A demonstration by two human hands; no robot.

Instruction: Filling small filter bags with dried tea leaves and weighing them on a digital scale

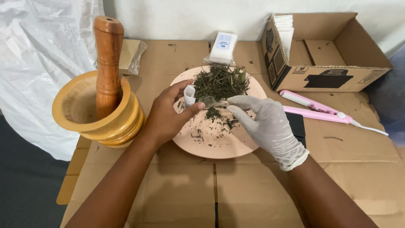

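Note:
My bare left hand [166,115] pinches a small white paper bag [189,96] and holds it upright over the left side of a pink plate [219,147]. My right hand [265,123], in a white glove, holds a small clear spoon [209,101] whose bowl sits just right of the bag. A heap of dried green herbs [220,82] lies on the far half of the plate, and loose crumbs are scattered across its middle.
A wooden mortar [90,114] with an upright pestle [108,63] stands to the left. A pink hand sealer [316,107] lies to the right, with an open cardboard box [333,63] behind it. A white packet [223,47] lies beyond the plate. White plastic sheeting [38,63] hangs at left.

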